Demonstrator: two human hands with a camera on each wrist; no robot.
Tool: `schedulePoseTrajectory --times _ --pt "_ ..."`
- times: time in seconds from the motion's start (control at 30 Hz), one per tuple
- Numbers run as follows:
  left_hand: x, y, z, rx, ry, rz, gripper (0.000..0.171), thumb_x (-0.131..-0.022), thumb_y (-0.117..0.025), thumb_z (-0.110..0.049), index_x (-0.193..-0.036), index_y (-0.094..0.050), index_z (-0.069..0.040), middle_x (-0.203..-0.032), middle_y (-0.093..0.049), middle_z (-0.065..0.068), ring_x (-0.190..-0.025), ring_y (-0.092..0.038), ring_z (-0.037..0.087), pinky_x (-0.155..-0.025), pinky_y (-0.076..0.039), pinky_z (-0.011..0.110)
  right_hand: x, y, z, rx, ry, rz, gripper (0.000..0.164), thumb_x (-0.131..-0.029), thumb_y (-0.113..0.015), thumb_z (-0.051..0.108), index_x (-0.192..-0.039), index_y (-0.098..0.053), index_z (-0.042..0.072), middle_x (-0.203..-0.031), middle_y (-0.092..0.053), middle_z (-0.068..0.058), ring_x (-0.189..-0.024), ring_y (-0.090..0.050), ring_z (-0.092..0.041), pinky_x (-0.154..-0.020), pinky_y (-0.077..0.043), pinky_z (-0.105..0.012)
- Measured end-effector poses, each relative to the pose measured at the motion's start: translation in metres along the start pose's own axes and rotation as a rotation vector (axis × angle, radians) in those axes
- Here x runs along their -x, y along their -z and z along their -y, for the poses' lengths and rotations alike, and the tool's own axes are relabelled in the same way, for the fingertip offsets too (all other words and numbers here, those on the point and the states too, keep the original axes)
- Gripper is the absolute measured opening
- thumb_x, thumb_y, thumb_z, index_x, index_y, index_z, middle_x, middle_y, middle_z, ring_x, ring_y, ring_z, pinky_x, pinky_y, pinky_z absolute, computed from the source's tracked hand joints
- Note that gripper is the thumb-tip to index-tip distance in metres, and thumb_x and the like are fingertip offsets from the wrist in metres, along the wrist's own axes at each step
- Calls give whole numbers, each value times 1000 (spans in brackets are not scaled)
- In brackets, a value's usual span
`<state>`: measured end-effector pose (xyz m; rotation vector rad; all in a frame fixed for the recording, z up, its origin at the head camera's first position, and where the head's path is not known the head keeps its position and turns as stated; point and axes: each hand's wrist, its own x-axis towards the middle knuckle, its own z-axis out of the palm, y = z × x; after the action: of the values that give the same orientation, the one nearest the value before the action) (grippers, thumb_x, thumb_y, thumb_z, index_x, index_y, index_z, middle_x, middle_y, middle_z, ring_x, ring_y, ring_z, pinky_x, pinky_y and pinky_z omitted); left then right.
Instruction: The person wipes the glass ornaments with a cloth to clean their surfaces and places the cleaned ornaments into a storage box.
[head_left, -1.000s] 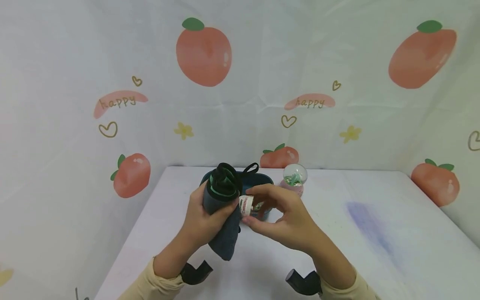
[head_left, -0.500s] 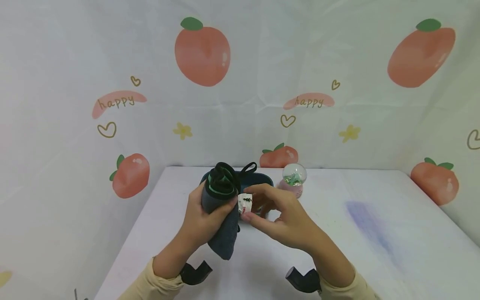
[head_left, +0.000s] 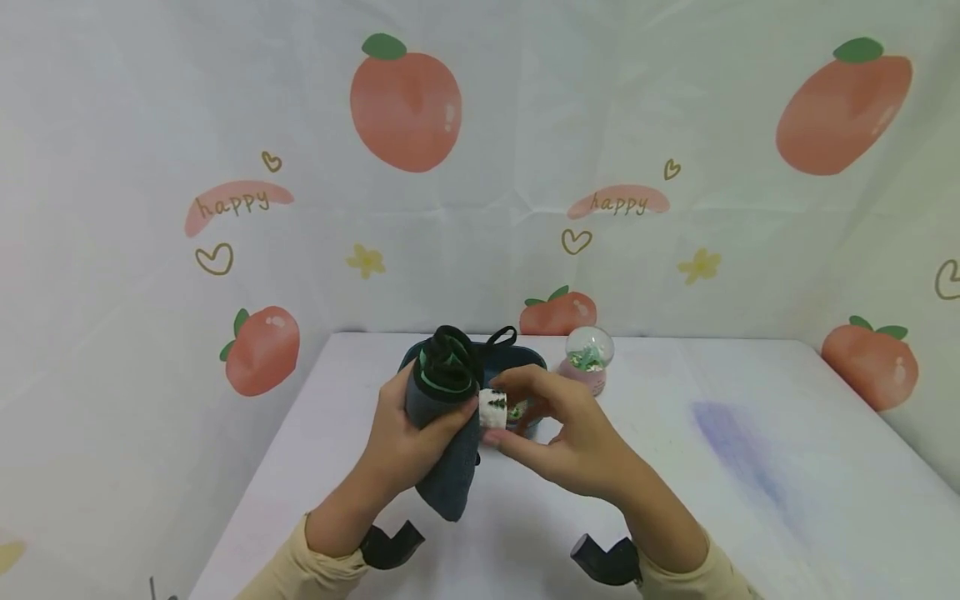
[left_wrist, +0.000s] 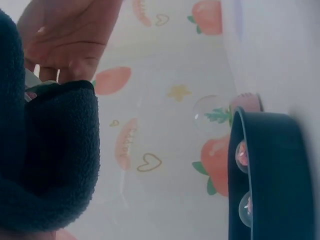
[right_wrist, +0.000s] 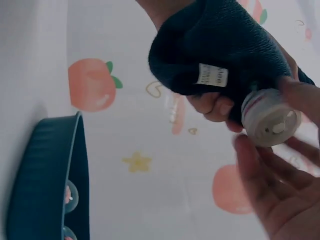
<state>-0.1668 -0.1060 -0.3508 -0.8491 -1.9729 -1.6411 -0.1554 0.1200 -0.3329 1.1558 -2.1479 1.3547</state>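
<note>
My left hand point(head_left: 405, 437) grips a rolled dark blue-green towel point(head_left: 453, 479) in front of my chest. Out of the towel's right side pokes the white base of a snow globe point(head_left: 492, 409), printed with green trees; its upper part is hidden in the cloth. My right hand point(head_left: 566, 429) holds this base between thumb and fingers. The right wrist view shows the round underside of the snow globe point(right_wrist: 275, 127) and a white label point(right_wrist: 213, 75) on the towel.
Behind the hands stands a dark blue bin point(head_left: 517, 356) with several snow globes inside, two seen in the left wrist view. A pink-based snow globe point(head_left: 587, 362) stands to its right on the white table point(head_left: 645, 517). A fruit-print curtain point(head_left: 480, 150) hangs behind.
The white base has turned in my right fingers: red lettering faced me before, green trees do now. The left hand and towel have stayed almost still.
</note>
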Motion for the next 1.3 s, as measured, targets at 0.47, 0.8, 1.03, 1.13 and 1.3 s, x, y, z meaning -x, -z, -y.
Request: schedulePoseTrajectory --times 0.47,0.8,1.03,1.13,1.3 --pt "-1 -1 1 8 -11 -28 33 -86 -78 -4 -117 -69 -8 -99 -72 7 -88 -67 16 -81 -58 34 0 1 0 10 -50 12 47 -90 -83 7 -133 -64 12 -108 -75 0 -93 -71 -9 -77 -62 -29" --pt "0 -1 1 29 -14 -36 32 -86 -77 -3 -117 -69 -7 -98 -71 7 -87 -67 16 -79 -58 33 0 0 1 28 -19 -17 58 -83 -90 10 -134 -64 13 -111 -73 1 -93 -70 -12 -76 -61 -29" --pt "0 -1 1 3 -20 -36 35 -85 -78 -6 -119 -68 -7 -100 -72 7 -89 -68 16 -81 -58 34 -1 -2 -1 12 131 -75 56 -76 -91 -4 -127 -69 9 -115 -71 -6 -99 -64 -14 -76 -59 -26" --pt "0 -1 0 5 -11 -35 35 -86 -77 -7 -119 -69 -8 -100 -72 6 -89 -68 15 -80 -58 33 -2 -2 -1 -15 145 -61 61 -74 -93 -2 -127 -66 8 -122 -67 -8 -105 -62 -16 -82 -58 -28" --pt "1 -2 0 5 -10 -47 33 -85 -77 -5 -118 -69 -7 -98 -72 6 -87 -67 16 -78 -58 34 0 0 0 -12 -39 -23 54 -83 -90 11 -131 -65 14 -116 -72 -2 -96 -68 -11 -75 -59 -28"
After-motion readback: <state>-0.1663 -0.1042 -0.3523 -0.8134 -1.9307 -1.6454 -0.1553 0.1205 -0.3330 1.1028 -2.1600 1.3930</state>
